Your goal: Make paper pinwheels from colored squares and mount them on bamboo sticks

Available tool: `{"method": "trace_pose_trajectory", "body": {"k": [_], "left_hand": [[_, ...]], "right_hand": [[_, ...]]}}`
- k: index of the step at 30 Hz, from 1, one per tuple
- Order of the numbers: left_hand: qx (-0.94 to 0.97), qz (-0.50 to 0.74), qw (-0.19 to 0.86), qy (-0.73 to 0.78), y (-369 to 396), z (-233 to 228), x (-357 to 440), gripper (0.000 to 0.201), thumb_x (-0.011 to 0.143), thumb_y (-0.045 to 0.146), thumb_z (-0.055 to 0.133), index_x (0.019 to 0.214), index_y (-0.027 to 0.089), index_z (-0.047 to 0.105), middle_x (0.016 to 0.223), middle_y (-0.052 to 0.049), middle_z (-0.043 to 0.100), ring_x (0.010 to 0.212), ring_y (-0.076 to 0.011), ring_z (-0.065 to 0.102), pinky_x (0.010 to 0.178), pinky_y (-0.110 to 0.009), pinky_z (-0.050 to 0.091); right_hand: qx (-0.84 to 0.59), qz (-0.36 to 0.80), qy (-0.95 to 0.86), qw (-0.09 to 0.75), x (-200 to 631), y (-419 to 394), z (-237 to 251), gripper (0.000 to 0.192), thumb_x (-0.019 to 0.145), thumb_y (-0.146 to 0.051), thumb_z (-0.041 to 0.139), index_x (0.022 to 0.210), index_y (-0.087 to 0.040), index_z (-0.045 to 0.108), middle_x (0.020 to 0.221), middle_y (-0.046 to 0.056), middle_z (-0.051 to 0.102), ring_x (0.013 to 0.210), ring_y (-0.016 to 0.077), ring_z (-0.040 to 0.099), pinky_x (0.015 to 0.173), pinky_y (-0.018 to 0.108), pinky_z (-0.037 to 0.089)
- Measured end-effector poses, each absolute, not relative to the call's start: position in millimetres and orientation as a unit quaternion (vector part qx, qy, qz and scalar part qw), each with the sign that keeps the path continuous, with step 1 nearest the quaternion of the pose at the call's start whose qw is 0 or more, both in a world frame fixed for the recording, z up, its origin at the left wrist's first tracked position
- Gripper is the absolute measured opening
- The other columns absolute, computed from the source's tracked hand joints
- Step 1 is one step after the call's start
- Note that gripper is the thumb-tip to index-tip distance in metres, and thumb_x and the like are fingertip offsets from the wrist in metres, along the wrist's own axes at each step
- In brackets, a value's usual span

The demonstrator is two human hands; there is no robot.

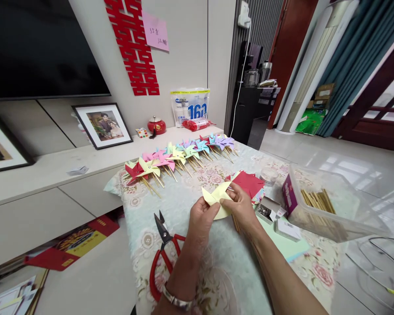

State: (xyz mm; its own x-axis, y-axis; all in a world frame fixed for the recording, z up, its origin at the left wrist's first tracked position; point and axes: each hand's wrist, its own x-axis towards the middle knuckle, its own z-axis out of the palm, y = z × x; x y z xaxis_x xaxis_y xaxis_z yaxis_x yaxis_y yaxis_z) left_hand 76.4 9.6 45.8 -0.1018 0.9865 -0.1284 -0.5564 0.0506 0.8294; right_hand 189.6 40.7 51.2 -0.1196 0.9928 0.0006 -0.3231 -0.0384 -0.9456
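Note:
Both hands hold a pale yellow paper pinwheel (216, 197) above a table with a floral cloth (184, 205). My left hand (202, 218) pinches its lower left flap. My right hand (240, 205) grips its right side, fingers at the centre. A thin wooden stick (235, 222) shows just below my right hand. A row of finished pinwheels (180, 155) in red, yellow, pink, green, blue and purple lies along the far edge of the table.
Red-handled scissors (162, 249) lie at the near left. Red paper squares (249, 183), a small open box of pins (265, 211), a small round jar (268, 175) and a clear plastic bin of wooden sticks (318, 203) sit to the right. A white cabinet (52, 175) stands at left.

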Motion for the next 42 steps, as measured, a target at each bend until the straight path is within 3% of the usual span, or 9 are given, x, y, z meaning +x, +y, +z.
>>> {"method": "trace_pose_trajectory", "body": {"k": [8,14,17,21,27,34,38,42], "left_hand": [[0.255,0.64,0.579,0.436,11.4,42.1,73.9,0.04,0.055,0.028,0.081,0.091,0.011,0.076,0.071,-0.005,0.077,0.065,-0.023,0.071,0.062,-0.029,0.052],[0.268,0.621,0.573,0.462,9.3,45.9,67.3,0.036,0.058,0.025,0.076,0.09,0.009,0.076,0.071,-0.005,0.077,0.06,-0.0211,0.069,0.061,-0.029,0.052],[0.27,0.621,0.574,0.46,7.1,48.3,61.6,0.033,0.059,0.024,0.074,0.089,0.009,0.075,0.072,-0.006,0.077,0.06,-0.0206,0.069,0.061,-0.029,0.052],[0.241,0.629,0.58,0.458,5.0,49.0,52.6,0.037,0.058,0.024,0.076,0.091,0.009,0.075,0.071,-0.006,0.077,0.062,-0.0216,0.069,0.061,-0.029,0.051],[0.2,0.622,0.622,0.431,4.7,47.8,41.2,0.03,0.055,0.027,0.079,0.082,0.014,0.072,0.068,-0.004,0.075,0.061,-0.0192,0.066,0.058,-0.027,0.05],[0.162,0.601,0.657,0.426,2.7,53.0,36.6,0.023,0.054,0.024,0.079,0.074,0.018,0.069,0.061,0.001,0.07,0.056,-0.0162,0.061,0.056,-0.026,0.049],[0.178,0.596,0.654,0.43,2.8,50.0,37.4,0.021,0.055,0.024,0.078,0.073,0.018,0.069,0.063,-0.001,0.071,0.06,-0.0189,0.065,0.059,-0.028,0.051],[0.201,0.612,0.635,0.426,4.1,43.4,39.7,0.032,0.057,0.026,0.079,0.086,0.015,0.071,0.07,-0.005,0.075,0.067,-0.0232,0.07,0.062,-0.03,0.052]], "right_hand": [[-0.382,0.599,-0.476,0.519,185.3,40.0,43.8,0.057,0.066,-0.023,0.077,0.12,-0.022,0.058,0.077,-0.003,0.073,0.059,0.0163,0.064,0.057,0.026,0.051],[-0.378,0.6,-0.507,0.49,186.3,39.9,43.9,0.037,0.067,-0.026,0.077,0.102,-0.021,0.065,0.079,-0.001,0.072,0.065,0.0174,0.066,0.058,0.027,0.05],[-0.39,0.573,-0.514,0.506,191.0,42.5,46.1,0.039,0.064,-0.026,0.081,0.101,-0.021,0.068,0.082,0.0,0.07,0.07,0.0165,0.064,0.067,0.029,0.052],[-0.395,0.513,-0.527,0.551,200.5,44.7,51.2,0.048,0.065,-0.026,0.085,0.111,-0.025,0.072,0.105,0.004,0.072,0.091,0.0193,0.064,0.086,0.035,0.053],[-0.311,0.478,-0.652,0.5,211.7,42.9,57.9,0.012,0.079,-0.025,0.075,0.09,-0.029,0.081,0.123,0.006,0.068,0.127,0.0276,0.055,0.105,0.044,0.045],[-0.31,0.48,-0.717,0.399,213.8,39.9,61.3,0.037,0.075,-0.012,0.063,0.1,-0.032,0.081,0.145,0.004,0.058,0.14,0.0291,0.046,0.116,0.05,0.032],[-0.304,0.492,-0.715,0.392,213.8,39.7,60.1,0.043,0.071,-0.009,0.061,0.102,-0.03,0.08,0.141,0.004,0.061,0.136,0.0277,0.051,0.113,0.046,0.036],[-0.33,0.501,-0.703,0.382,214.0,38.4,61.7,0.041,0.071,-0.01,0.057,0.1,-0.027,0.081,0.127,0.004,0.07,0.118,0.0252,0.061,0.101,0.04,0.044]]}}
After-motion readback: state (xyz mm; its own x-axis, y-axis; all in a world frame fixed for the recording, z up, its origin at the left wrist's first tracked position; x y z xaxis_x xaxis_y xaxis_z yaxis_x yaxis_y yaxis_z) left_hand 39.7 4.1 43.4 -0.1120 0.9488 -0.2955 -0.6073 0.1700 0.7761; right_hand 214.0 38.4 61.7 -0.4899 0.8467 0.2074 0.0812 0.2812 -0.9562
